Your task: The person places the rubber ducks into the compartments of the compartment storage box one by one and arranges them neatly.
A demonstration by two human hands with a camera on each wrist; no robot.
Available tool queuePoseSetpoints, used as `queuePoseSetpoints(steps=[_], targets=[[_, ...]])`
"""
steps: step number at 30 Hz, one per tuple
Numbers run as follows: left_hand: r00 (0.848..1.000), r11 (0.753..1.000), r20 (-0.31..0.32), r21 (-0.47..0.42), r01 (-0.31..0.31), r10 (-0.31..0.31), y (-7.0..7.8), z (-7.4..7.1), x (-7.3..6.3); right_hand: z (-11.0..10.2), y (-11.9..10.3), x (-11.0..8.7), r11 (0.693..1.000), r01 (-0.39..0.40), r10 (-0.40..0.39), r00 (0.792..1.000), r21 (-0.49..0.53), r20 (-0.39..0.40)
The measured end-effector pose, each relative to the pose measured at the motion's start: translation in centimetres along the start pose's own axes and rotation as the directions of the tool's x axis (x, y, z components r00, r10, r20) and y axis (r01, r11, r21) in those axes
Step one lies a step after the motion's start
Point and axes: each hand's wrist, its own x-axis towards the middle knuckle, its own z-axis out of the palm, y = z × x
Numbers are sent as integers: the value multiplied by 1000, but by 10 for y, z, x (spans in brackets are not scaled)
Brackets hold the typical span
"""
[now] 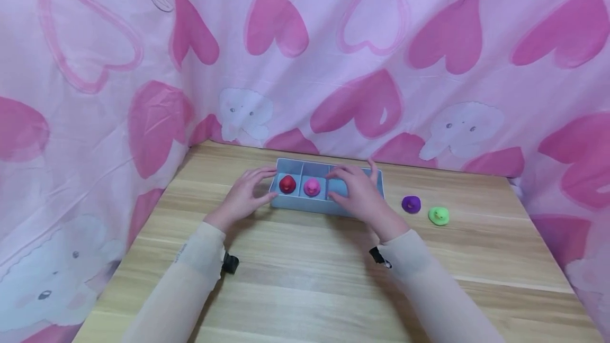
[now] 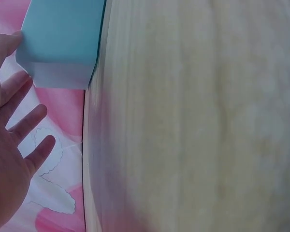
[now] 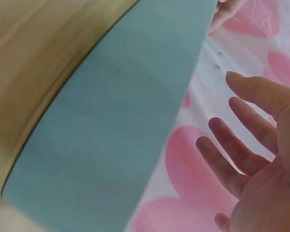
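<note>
A blue-grey divided box [image 1: 305, 204] stands on the wooden table. Its left compartment contains a red rubber duck [image 1: 287, 184], and a pink rubber duck [image 1: 312, 187] sits in the middle one. My left hand [image 1: 243, 195] touches the box's left end with thumb and fingertips, its other fingers spread in the left wrist view. Over the right compartment is my right hand [image 1: 357, 189], fingers apart and slightly bent, with nothing seen between them in the right wrist view. It hides part of that compartment. Right of the box lie a purple duck [image 1: 411, 204] and a green duck [image 1: 439, 216].
Bare wooden tabletop [image 1: 295, 279] spreads in front of the box. A pink curtain [image 1: 295, 78] with hearts hangs close behind the table and along both sides. Each sleeve has a small black wrist mount, such as the left mount [image 1: 231, 263].
</note>
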Motion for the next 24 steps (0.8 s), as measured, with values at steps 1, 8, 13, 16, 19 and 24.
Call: queuePoseSetpoints(steps=[1,8,13,16,19,24], targets=[[1000,1000,3,0,5,-5,-1,0,0,-3,1,-3,1000,4,-4,1000,3,-6],[1000,1000,1,3,10,-10,-3,-3,-2,-19,13,-21,1000,4,-2,998,24,-70],[1000,1000,4,-1,5,-5,-3,-2,-1,-31,24,-32,998,-45,48,995,33,-84],[1000,1000,5,2,2,-2,-2,-1,-1,-35,32,-38,998,-54,57,993,29,-103],[1000,1000,4,8,0,-1,-2,-1,-1,-40,40,-45,998,-54,57,989,24,-137],[1000,1000,9,9,-3,2,-2,-1,0,-47,56,-58,997,-69,72,976,19,-204]])
